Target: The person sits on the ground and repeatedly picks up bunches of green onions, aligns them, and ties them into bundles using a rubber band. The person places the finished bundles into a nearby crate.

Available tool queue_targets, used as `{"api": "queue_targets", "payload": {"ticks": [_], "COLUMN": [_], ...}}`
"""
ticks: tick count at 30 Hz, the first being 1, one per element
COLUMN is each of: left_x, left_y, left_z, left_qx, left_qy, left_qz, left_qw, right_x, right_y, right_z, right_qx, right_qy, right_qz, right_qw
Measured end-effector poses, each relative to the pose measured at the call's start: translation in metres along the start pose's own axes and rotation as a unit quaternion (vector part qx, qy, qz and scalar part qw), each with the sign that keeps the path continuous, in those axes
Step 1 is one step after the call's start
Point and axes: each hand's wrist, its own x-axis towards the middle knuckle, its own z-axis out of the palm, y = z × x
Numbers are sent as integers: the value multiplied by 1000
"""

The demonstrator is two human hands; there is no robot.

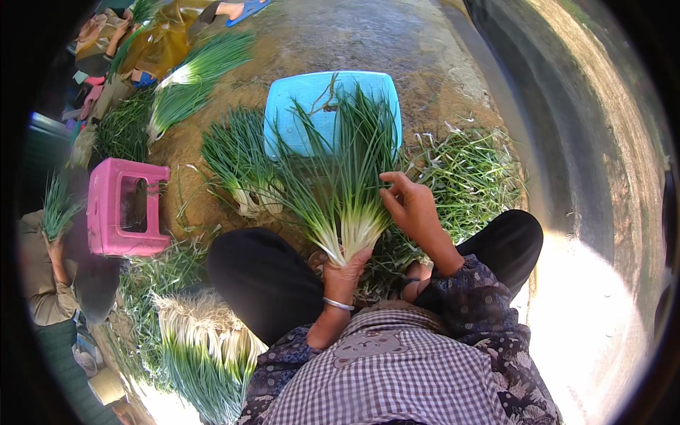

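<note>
My left hand (344,273) grips a bunch of spring onions (361,212) by the white root ends. The green leaves fan upward, away from my body, and overlap a light blue plastic stool (303,127). Beside the bunch, my right hand (409,204) is raised at the right edge of the leaves. Its fingers are bent, with thumb and forefinger apart and nothing seen between them. A smaller pile of spring onions (239,159) lies on the ground left of the blue stool. Some dry brown stems (325,98) rest across the stool top.
A heap of loose leaf trimmings (462,175) lies at the right. On the left stand a pink plastic stool (127,241) and, below it, a large stack of spring onions (207,340). Another person's hand (54,249) holds a bunch at far left. More bunches (207,64) lie further off.
</note>
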Motion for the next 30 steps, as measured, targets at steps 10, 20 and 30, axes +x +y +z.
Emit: {"api": "queue_targets", "payload": {"ticks": [10, 20, 30], "left_x": [-1, -5, -4], "left_y": [3, 16, 12], "left_z": [1, 4, 2], "left_qx": [46, 2, 54], "left_qy": [16, 19, -8], "left_qz": [-14, -68, -48], "left_qw": [999, 998, 997], "right_x": [34, 38, 68], "right_y": [8, 20, 37], "right_z": [10, 0, 9], "right_qx": [-85, -85, -135], "right_qy": [31, 18, 55], "right_qz": [15, 13, -12], "right_qw": [996, 996, 989]}}
